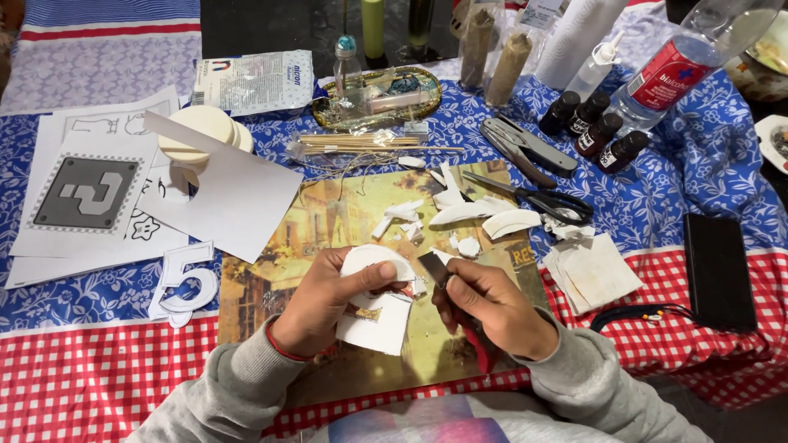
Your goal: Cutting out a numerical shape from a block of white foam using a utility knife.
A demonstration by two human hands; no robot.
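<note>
A: What are the 2 hands doing at the lower middle of the frame?

B: The left hand (324, 299) is pinched on a white cut-out piece (376, 295), thumb over its rounded top edge and fingers behind it. The right hand (492, 308) is closed around a craft knife (435, 269); its grey blade points up and left, right beside the piece.

A: Where does the piece sit?

B: Held just above a picture board (345, 221) that lies on the worktop (98, 369) as a cutting mat, in front of the person's grey sleeves.

A: How does it look?

B: White, with a curved arch on top and a squarer sheet hanging below. A small coloured patch shows near its middle.

A: How would it handle?

B: I judge it light and fairly stiff, like thin foam board or card, yet easy to dent or crease. The grip belongs on the edges, away from the blade's line.

A: Anything else nearby?

B: White offcuts (460, 215) are scattered above the hands, black scissors (542, 197) lie to the upper right, and a white numeral cut-out (185, 283) sits at the left. 4 small dark bottles (595, 127) stand at the upper right.
</note>
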